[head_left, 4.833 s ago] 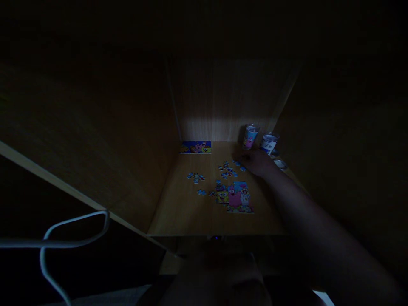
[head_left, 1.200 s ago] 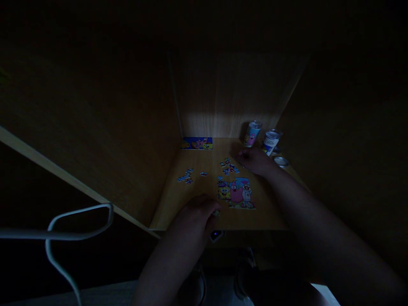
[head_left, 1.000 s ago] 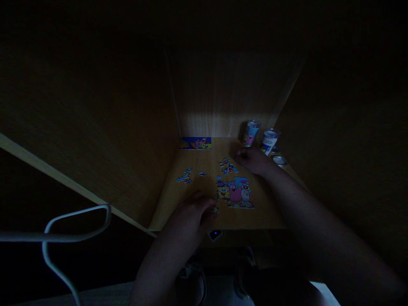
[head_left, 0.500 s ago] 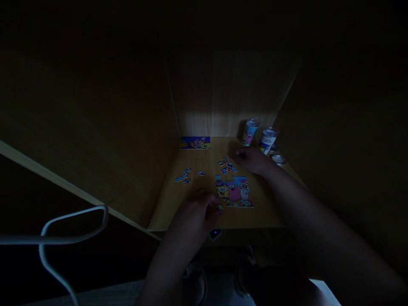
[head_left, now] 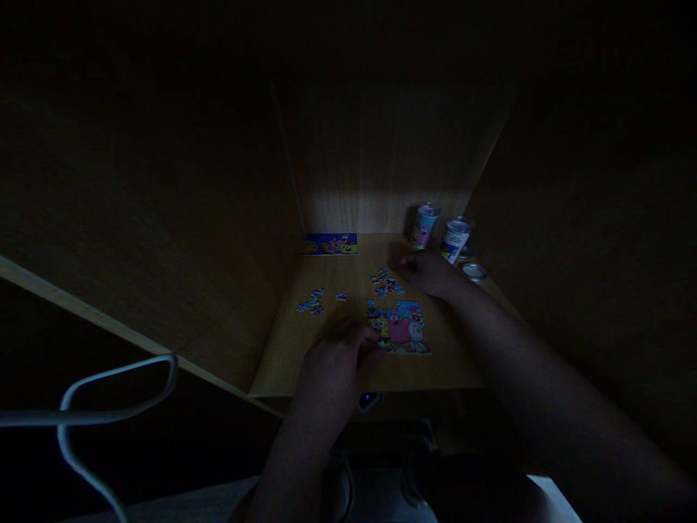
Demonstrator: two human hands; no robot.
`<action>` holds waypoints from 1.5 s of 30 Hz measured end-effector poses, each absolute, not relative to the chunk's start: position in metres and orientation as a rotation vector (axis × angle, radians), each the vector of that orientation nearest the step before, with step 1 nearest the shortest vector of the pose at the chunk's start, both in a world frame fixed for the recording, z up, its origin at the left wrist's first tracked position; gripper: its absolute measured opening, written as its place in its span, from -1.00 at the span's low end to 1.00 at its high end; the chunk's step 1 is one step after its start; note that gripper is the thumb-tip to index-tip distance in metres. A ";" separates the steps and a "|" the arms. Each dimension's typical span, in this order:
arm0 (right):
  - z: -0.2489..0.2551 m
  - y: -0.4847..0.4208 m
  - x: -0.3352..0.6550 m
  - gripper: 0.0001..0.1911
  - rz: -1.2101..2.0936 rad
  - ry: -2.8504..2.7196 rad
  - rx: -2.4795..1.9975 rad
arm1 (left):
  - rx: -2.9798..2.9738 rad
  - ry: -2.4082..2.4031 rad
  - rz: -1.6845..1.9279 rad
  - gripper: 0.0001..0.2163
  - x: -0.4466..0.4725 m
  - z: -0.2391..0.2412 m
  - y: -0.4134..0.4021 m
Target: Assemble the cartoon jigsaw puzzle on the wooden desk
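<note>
A partly joined cartoon jigsaw puzzle (head_left: 400, 328) lies near the front of the wooden surface. At its lower left corner, my left hand (head_left: 348, 349) pinches a small puzzle piece (head_left: 385, 346) against the puzzle's edge; the fingers hide part of it. My right hand (head_left: 428, 270) rests with curled fingers beyond the puzzle, beside a cluster of loose puzzle pieces (head_left: 388, 285). Whether anything is inside its fingers is hidden. More loose pieces (head_left: 312, 302) lie to the left, with a single piece (head_left: 342, 296) between the two groups.
Along the back edge lies a joined puzzle strip (head_left: 329, 244). Two clear-topped cans (head_left: 425, 225) (head_left: 455, 238) stand at the back right, near a round lid (head_left: 473, 272). Wooden panels enclose the surface (head_left: 283, 363). A white cable (head_left: 117, 374) loops at lower left.
My left hand has brought the piece slightly up and right, against the puzzle's lower left corner. My right hand has hardly moved. The whole view has shifted slightly.
</note>
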State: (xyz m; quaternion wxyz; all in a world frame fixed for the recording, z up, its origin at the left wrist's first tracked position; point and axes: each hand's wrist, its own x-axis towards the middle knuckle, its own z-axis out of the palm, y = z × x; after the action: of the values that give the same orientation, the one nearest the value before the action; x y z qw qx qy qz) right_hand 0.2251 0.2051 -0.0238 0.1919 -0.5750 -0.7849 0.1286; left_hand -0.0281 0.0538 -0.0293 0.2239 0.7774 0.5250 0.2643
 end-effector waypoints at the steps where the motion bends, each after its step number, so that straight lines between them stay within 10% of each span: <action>1: -0.024 0.205 0.225 -0.68 0.363 -2.200 -1.616 | 2.150 1.446 0.725 -0.91 -0.028 -0.029 0.054; 45: -0.022 0.206 0.227 -0.73 0.326 -2.134 -1.651 | 2.286 1.565 1.059 -0.93 -0.053 -0.029 0.062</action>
State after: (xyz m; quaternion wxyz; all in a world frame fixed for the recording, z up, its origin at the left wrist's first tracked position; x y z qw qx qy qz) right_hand 0.2266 0.2064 -0.0216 0.2101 -0.5939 -0.7677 0.1173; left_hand -0.0530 0.0618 -0.0288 0.0876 0.7678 0.5257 0.3557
